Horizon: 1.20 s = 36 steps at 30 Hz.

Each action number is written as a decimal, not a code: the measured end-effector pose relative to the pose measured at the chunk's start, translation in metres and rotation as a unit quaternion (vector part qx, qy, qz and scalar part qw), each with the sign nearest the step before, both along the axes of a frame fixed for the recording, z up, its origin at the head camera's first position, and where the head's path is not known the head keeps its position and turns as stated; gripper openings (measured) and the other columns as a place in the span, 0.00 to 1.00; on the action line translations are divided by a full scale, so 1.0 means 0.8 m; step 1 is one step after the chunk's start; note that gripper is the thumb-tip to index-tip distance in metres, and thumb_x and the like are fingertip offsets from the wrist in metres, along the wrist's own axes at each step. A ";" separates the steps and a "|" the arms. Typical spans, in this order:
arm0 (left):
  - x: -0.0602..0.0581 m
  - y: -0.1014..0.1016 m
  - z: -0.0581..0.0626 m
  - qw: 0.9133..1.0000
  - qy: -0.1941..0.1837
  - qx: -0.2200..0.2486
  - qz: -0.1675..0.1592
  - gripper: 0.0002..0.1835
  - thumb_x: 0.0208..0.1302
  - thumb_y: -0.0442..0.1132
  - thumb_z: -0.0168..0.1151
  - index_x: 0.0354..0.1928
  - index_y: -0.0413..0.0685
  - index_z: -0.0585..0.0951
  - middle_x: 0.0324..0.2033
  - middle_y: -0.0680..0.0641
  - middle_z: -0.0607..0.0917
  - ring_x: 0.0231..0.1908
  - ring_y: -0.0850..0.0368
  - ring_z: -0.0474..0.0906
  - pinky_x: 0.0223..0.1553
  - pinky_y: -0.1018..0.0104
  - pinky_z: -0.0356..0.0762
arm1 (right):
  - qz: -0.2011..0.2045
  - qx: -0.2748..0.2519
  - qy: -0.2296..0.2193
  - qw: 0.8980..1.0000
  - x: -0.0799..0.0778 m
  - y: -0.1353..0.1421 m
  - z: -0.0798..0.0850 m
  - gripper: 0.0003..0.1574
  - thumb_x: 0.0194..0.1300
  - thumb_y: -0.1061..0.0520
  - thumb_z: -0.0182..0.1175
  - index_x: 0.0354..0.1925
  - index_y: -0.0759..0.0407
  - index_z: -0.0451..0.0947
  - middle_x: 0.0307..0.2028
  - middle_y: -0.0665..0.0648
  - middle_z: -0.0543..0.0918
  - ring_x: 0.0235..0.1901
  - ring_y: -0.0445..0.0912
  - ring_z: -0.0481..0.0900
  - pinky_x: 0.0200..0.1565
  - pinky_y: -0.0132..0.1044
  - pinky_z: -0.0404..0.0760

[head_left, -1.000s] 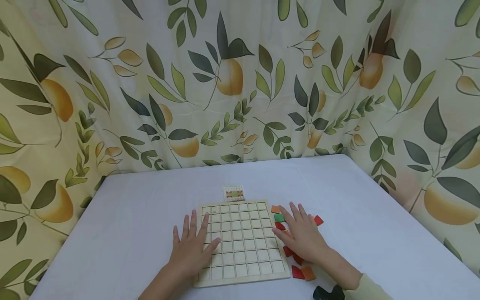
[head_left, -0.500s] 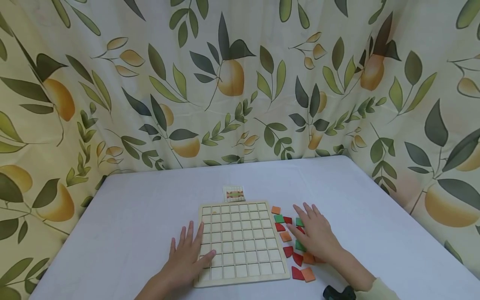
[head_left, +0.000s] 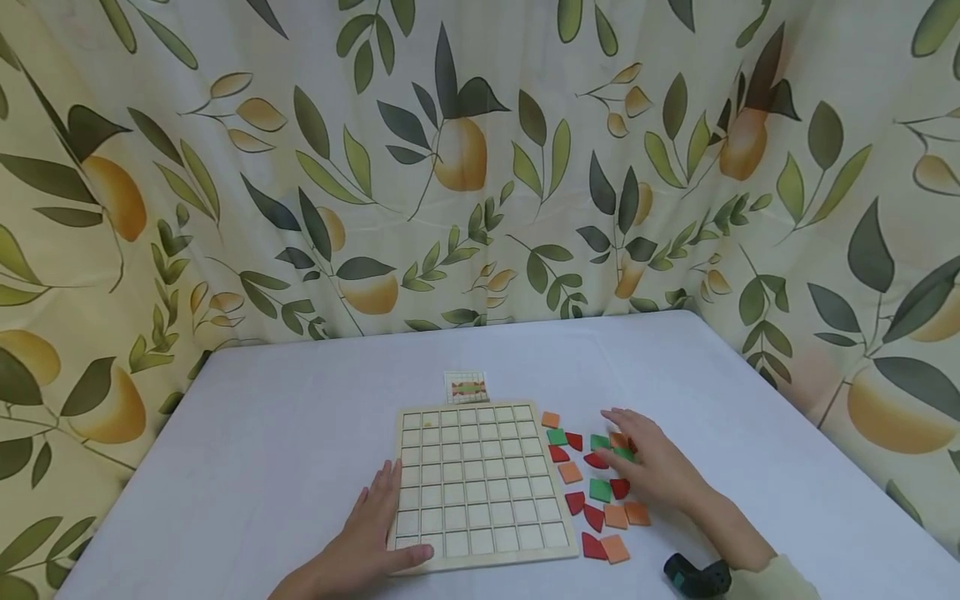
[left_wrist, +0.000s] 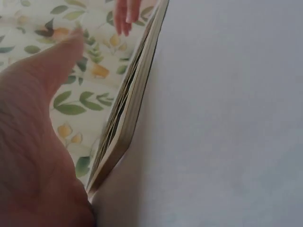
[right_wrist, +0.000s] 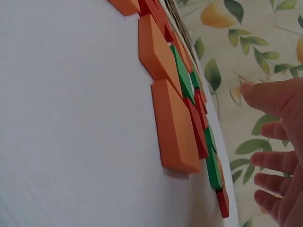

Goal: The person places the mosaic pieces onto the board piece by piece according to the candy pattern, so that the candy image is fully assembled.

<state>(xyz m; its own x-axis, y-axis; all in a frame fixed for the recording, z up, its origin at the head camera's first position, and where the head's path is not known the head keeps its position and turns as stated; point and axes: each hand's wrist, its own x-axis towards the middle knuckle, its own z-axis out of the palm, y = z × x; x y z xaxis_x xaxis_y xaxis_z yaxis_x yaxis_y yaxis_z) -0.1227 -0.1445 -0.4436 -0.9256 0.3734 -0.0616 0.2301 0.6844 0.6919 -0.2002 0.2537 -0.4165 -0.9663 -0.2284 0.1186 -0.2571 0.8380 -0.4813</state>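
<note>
A wooden grid board with rows of square cells lies flat on the table. My left hand is at its left edge, fingers straight along the side and the thumb over the front left corner. In the left wrist view the board's side edge runs close by that hand. My right hand, fingers extended, hovers over loose tiles to the right of the board and hides some of them. These are orange squares, green squares and red rounded-edge pieces. An orange tile is nearest in the right wrist view.
A small card printed with a coloured grid pattern lies behind the board. White cloth covers the table. A patterned curtain hangs around its far sides. A black device is strapped at the right wrist.
My right hand has moved right, off the tiles nearest the board, uncovering several. My left hand has slid back toward the front left corner, its fingers now off the cells.
</note>
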 end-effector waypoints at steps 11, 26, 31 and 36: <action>0.006 0.001 -0.011 0.999 0.037 -0.021 0.014 0.73 0.35 0.71 0.67 0.69 0.31 0.37 0.68 0.33 0.42 0.68 0.43 0.35 0.55 0.83 0.17 | -0.001 -0.037 -0.009 0.999 -0.011 0.023 -0.010 0.41 0.56 0.46 0.64 0.62 0.61 0.65 0.59 0.67 0.67 0.59 0.62 0.61 0.50 0.60 0.69; 0.002 0.000 -0.016 0.998 0.059 -0.031 0.020 0.73 0.32 0.73 0.65 0.69 0.32 0.41 0.68 0.34 0.47 0.68 0.43 0.38 0.55 0.83 0.18 | 0.024 -0.106 -0.018 0.994 -0.020 0.066 -0.018 0.40 0.55 0.54 0.67 0.63 0.63 0.63 0.54 0.63 0.74 0.55 0.58 0.69 0.51 0.54 0.70; 0.000 0.001 -0.016 0.997 0.057 -0.042 0.022 0.73 0.33 0.75 0.64 0.70 0.33 0.41 0.69 0.35 0.46 0.68 0.44 0.38 0.55 0.83 0.17 | 0.040 -0.116 -0.028 0.992 -0.026 0.077 -0.019 0.37 0.55 0.56 0.67 0.60 0.64 0.66 0.51 0.60 0.77 0.52 0.55 0.72 0.50 0.37 0.74; 0.000 0.000 -0.019 0.997 0.067 -0.046 0.020 0.73 0.33 0.75 0.63 0.69 0.33 0.41 0.69 0.36 0.47 0.68 0.45 0.39 0.56 0.83 0.18 | 0.054 -0.126 -0.035 0.990 -0.030 0.081 -0.023 0.34 0.57 0.57 0.65 0.59 0.65 0.67 0.51 0.61 0.77 0.52 0.55 0.73 0.51 0.38 0.74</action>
